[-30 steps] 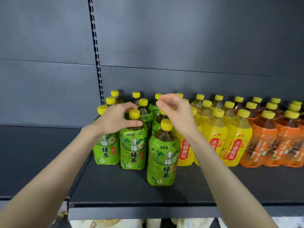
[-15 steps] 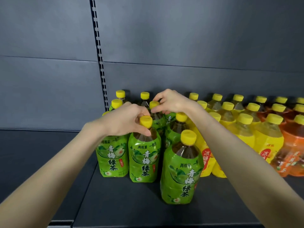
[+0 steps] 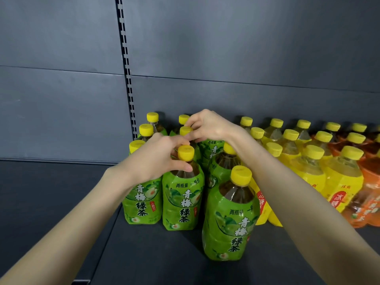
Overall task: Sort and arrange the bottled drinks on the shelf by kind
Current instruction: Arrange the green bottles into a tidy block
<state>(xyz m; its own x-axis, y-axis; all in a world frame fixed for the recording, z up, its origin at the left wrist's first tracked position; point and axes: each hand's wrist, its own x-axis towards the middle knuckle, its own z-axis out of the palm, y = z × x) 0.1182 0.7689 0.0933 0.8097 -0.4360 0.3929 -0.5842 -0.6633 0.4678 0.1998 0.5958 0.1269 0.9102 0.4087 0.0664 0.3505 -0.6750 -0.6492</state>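
Head view: the left grip (image 3: 156, 161) is clamped round the neck of a green-labelled plastic tea bottle with yellow cap (image 3: 183, 202), which stands upright near the left end of the dark grey metal shelf (image 3: 164, 262). The right grip (image 3: 211, 126) is pinched together on the cap of a rear green bottle (image 3: 185, 131) directly behind. A forward green bottle (image 3: 230, 219) stands nearest the front edge. Yellow-labelled bottles (image 3: 341, 182) stand to the right, and orange-labelled bottles (image 3: 368, 202) are at the right edge.
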